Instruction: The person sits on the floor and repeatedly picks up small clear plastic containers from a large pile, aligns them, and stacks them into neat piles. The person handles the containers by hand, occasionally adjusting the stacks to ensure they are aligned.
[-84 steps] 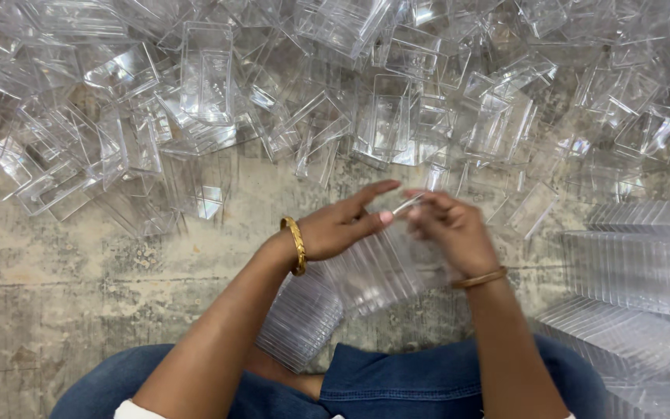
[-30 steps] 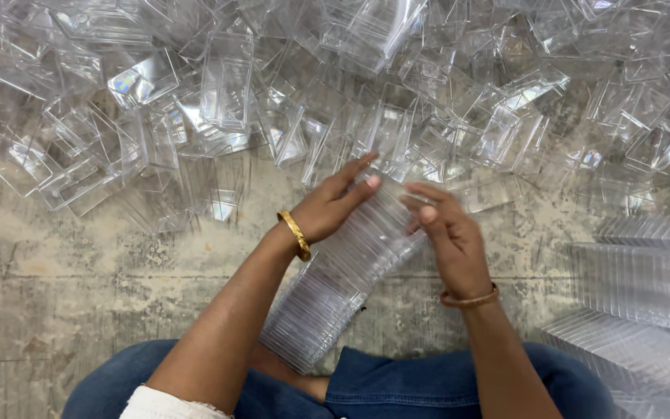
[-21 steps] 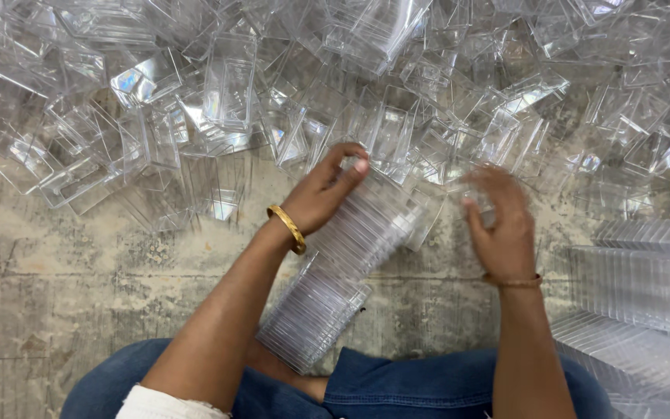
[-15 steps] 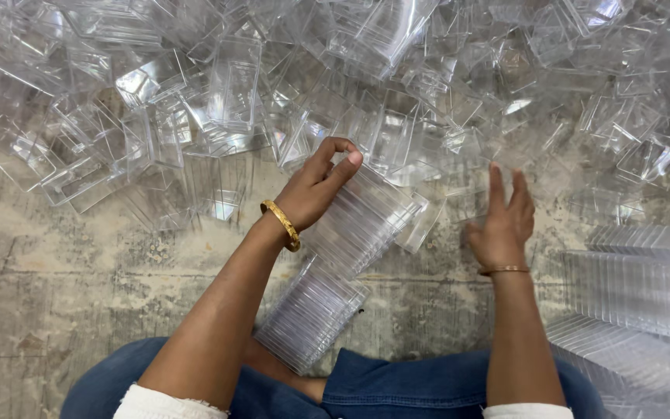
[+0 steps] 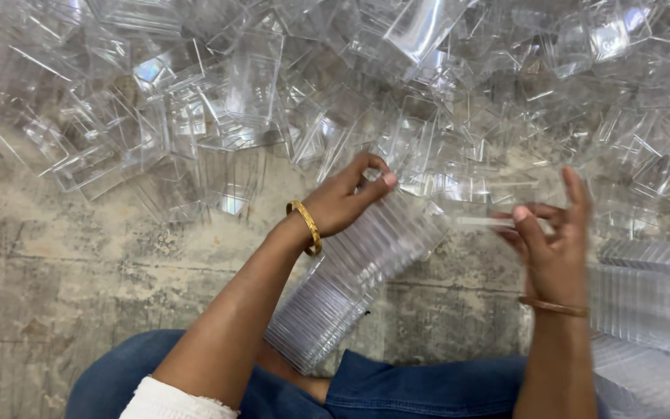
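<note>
A long nested stack of clear plastic containers (image 5: 350, 287) lies slanted from my lap toward the pile. My left hand (image 5: 347, 200), with a gold bangle at the wrist, grips the stack's far end. My right hand (image 5: 552, 244), also with a bangle, is off to the right and pinches a single clear plastic container (image 5: 484, 222) between thumb and fingers, level with the stack's top and apart from it.
A big heap of loose clear plastic containers (image 5: 257, 85) covers the floor across the whole far side. Finished stacks of clear containers (image 5: 649, 299) lie at the right. Worn concrete floor (image 5: 79, 271) shows at the left. My blue-jeaned legs (image 5: 420, 388) are at the bottom.
My right hand left the stack's top, reached right into the pile and now comes back holding one clear container. My left hand stayed on the stack.
</note>
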A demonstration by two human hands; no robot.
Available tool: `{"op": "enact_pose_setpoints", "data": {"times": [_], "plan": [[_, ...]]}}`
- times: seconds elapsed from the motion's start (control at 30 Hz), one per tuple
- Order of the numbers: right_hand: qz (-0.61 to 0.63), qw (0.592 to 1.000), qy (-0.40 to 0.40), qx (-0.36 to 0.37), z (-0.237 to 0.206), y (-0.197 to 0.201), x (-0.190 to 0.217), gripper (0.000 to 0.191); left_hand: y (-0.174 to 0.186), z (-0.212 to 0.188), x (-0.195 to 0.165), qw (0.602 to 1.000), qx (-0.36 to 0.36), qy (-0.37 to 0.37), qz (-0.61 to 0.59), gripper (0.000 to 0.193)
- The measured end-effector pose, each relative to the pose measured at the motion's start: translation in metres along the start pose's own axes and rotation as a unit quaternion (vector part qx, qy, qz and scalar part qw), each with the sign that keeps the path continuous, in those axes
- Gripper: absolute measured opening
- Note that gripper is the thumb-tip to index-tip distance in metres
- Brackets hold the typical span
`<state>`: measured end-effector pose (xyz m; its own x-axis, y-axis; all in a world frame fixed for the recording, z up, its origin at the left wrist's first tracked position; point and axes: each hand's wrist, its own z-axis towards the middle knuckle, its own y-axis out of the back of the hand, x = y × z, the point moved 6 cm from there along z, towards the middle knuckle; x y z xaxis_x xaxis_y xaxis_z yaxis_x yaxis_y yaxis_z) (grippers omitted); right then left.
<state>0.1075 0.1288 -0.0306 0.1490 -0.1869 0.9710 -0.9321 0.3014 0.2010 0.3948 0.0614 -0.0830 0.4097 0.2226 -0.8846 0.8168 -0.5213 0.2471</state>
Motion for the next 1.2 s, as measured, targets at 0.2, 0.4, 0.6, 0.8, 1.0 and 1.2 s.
{"op": "enact_pose_setpoints", "data": {"times": [0.2, 0.4, 0.6, 0.8, 1.0, 1.2], "plan": [[0.074, 0.987, -0.027, 0.142, -0.018, -0.056, -0.022, 0.037, -0.018, 0.002, -0.002, 0.994, 0.028, -0.075, -0.07, 0.071], [0.008, 0.953, 0.015, 0.303, -0.031, -0.069, -0.005, 0.039, 0.003, -0.002, -0.01, 0.983, 0.026, -0.167, -0.069, 0.063], [-0.318, 0.933, -0.107, 0.13, -0.028, -0.07, -0.019, 0.054, 0.018, -0.001, -0.002, 0.991, -0.079, -0.067, -0.083, 0.057], [-0.504, 0.83, -0.063, 0.228, -0.029, -0.09, -0.057, 0.05, 0.046, -0.005, -0.003, 0.95, -0.214, -0.113, -0.199, 0.062], [-0.288, 0.891, -0.118, 0.33, -0.026, -0.049, -0.088, 0.056, 0.047, -0.01, -0.009, 0.902, -0.216, -0.128, -0.352, 0.07], [0.021, 0.913, -0.061, 0.403, -0.042, -0.071, -0.066, 0.064, 0.024, -0.009, -0.013, 0.895, -0.198, -0.163, -0.366, 0.066]]}}
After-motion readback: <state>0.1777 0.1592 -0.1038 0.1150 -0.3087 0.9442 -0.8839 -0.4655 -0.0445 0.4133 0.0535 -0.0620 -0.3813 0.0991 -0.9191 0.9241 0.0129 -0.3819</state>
